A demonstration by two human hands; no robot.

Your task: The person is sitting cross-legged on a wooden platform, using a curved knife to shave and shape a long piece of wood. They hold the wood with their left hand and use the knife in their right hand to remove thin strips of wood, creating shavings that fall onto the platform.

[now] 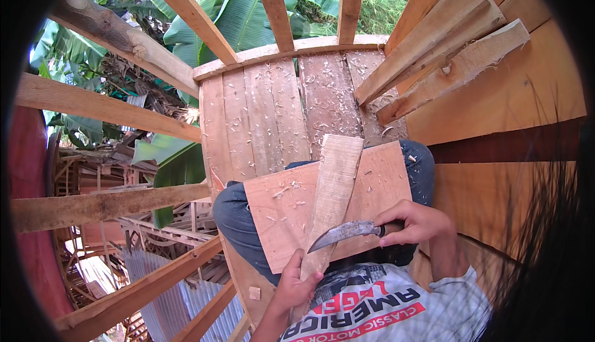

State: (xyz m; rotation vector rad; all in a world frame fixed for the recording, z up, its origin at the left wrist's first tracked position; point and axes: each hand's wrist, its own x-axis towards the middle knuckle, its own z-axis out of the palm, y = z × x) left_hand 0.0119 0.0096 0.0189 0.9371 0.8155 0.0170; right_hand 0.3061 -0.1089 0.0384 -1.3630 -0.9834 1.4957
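Note:
A long pale wooden plank (336,181) slants across my lap, its near end close to my shirt. My left hand (297,283) is closed round that near end. My right hand (421,223) grips the dark handle of a curved knife (347,233), whose blade lies across the lower part of the plank; whether the edge touches the wood I cannot tell. Under the plank, a flat wooden board (273,218) rests over my legs, with a few curled shavings on it.
Wood shavings lie scattered over the plank floor (273,119). Several rough boards (458,69) lean at the right against a wooden wall (508,199). Wooden railing slats (118,206) stand along the left and far sides, with banana leaves (211,20) beyond them.

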